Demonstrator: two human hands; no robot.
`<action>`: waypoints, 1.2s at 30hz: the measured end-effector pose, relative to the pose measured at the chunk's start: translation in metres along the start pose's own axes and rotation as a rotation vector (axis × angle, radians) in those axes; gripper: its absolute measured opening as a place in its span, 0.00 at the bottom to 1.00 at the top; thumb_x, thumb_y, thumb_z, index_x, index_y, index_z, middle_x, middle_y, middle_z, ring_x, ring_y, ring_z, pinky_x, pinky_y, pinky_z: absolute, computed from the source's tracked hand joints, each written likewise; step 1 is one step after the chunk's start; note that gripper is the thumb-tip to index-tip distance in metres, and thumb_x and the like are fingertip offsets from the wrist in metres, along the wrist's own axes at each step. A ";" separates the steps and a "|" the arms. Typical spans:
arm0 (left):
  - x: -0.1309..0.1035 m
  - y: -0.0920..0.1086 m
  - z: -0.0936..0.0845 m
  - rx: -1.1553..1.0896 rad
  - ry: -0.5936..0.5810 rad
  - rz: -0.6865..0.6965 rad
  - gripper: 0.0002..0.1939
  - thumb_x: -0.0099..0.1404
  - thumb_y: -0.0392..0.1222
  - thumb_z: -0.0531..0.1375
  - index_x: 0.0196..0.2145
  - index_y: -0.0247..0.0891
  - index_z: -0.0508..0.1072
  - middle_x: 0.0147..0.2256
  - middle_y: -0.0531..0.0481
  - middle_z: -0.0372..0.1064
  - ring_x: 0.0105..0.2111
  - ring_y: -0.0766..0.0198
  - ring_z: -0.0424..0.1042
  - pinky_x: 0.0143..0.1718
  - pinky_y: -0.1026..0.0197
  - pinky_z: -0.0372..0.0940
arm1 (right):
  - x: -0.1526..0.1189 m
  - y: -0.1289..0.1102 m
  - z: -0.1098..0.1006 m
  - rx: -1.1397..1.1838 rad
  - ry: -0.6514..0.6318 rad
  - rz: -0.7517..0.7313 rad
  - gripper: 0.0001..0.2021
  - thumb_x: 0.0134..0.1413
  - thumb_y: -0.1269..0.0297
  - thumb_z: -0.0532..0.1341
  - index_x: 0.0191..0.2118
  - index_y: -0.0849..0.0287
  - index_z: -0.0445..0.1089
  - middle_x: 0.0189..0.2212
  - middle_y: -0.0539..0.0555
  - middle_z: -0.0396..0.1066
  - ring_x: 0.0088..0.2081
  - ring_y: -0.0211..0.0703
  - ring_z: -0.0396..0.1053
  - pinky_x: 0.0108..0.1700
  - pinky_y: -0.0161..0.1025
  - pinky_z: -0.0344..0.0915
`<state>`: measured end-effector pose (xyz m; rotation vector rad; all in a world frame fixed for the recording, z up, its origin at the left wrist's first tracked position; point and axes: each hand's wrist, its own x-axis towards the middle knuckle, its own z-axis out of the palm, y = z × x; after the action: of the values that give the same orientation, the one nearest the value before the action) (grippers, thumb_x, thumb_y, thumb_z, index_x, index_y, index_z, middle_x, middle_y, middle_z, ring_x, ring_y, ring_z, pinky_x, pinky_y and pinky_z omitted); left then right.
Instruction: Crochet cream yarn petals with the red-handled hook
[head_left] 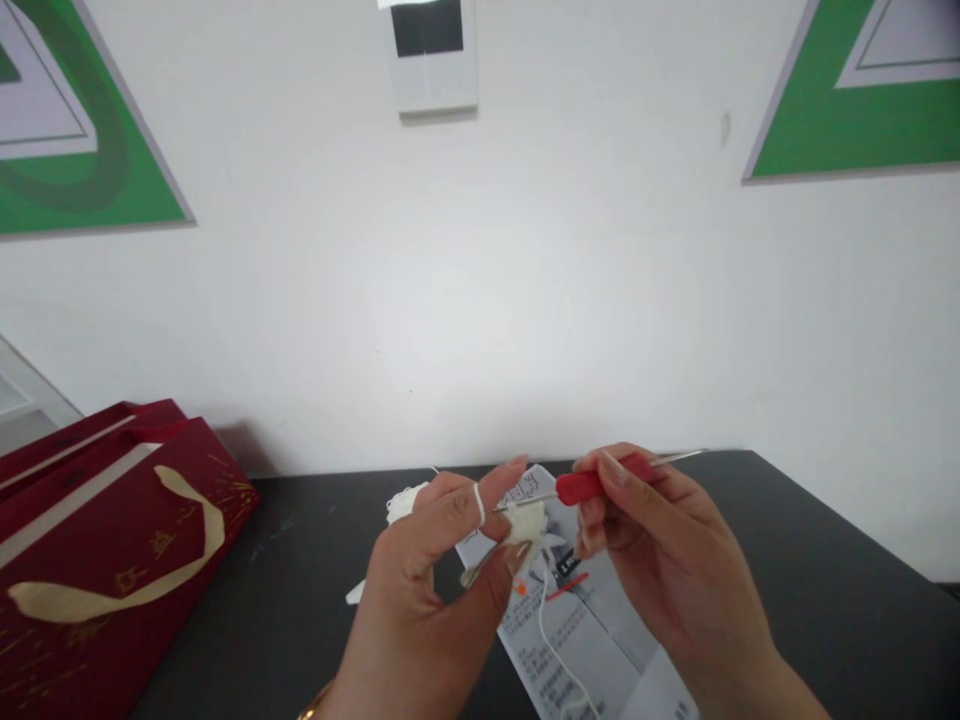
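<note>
My left hand (442,560) pinches a small piece of cream crochet work (529,524) between thumb and fingers, with white yarn looped around its raised index finger. In my right hand (667,550) is a crochet hook with a red handle (592,484); its thin metal shaft points left and reaches the crochet piece. A strand of white yarn (551,645) hangs from the piece over a printed paper sheet (551,670). Behind my left hand, a white item with a scalloped edge (403,503) is partly hidden.
Dark red gift bags (112,560) with a cream ribbon handle stand at the left on the black table (300,570). Beyond the table rises a white wall (480,300) with green-edged frames (855,130) and a small white panel (435,85).
</note>
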<state>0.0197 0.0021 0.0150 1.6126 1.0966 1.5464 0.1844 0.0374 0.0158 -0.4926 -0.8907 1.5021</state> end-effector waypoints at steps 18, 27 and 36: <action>0.004 0.006 -0.001 -0.852 -0.003 -0.463 0.32 0.54 0.27 0.69 0.55 0.46 0.74 0.26 0.58 0.67 0.24 0.73 0.69 0.30 0.69 0.65 | -0.016 0.015 -0.019 -0.900 -0.407 -1.036 0.27 0.52 0.81 0.62 0.57 0.53 0.70 0.41 0.59 0.80 0.38 0.49 0.78 0.35 0.42 0.76; 0.002 0.002 -0.006 -0.922 -0.130 -0.514 0.30 0.51 0.30 0.72 0.52 0.40 0.77 0.27 0.54 0.73 0.28 0.70 0.73 0.37 0.67 0.66 | -0.003 0.026 -0.012 -0.235 -0.283 -0.601 0.07 0.60 0.71 0.62 0.40 0.56 0.79 0.33 0.55 0.77 0.31 0.41 0.75 0.32 0.37 0.73; 0.003 0.004 -0.021 -0.816 -0.372 -0.423 0.25 0.52 0.31 0.71 0.48 0.41 0.80 0.32 0.53 0.75 0.29 0.70 0.72 0.30 0.71 0.64 | -0.005 0.007 -0.011 -0.149 -0.317 -0.353 0.05 0.59 0.67 0.64 0.37 0.57 0.79 0.27 0.52 0.76 0.28 0.38 0.74 0.30 0.34 0.72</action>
<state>-0.0006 0.0011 0.0219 0.9621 0.4514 1.1215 0.1889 0.0355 0.0021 -0.1892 -1.2728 1.2106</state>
